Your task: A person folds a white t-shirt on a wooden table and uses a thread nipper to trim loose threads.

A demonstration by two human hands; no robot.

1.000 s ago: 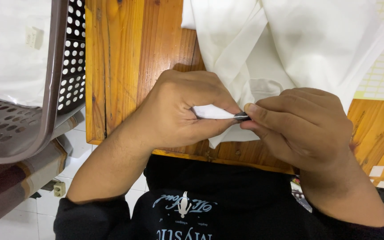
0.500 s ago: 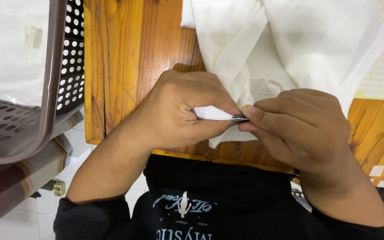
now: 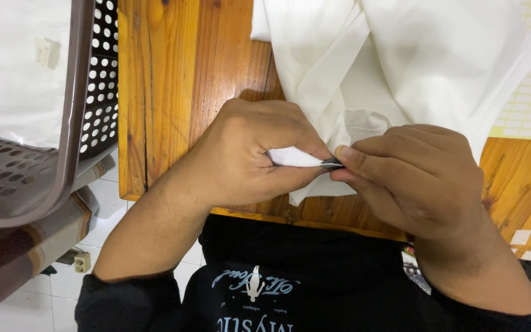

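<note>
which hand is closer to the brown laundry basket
Left. The left hand pinches the white cloth near the table's middle, on the same side as the brown laundry basket. The right hand is farther off, beyond the left.

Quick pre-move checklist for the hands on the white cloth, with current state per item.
1. Left hand pinching the edge of the white cloth: ok.
2. Right hand gripping a small dark object at that edge: ok; what the object is: cannot tell.
3. Fingertips of both hands meet at the cloth edge: ok.
4. Cloth supported on the wooden table: ok, though its corner hangs past the table's near edge.
5. Perforated basket apart from both hands: ok.
6. Underside of the pinched edge: cannot tell, hidden by fingers.
</note>
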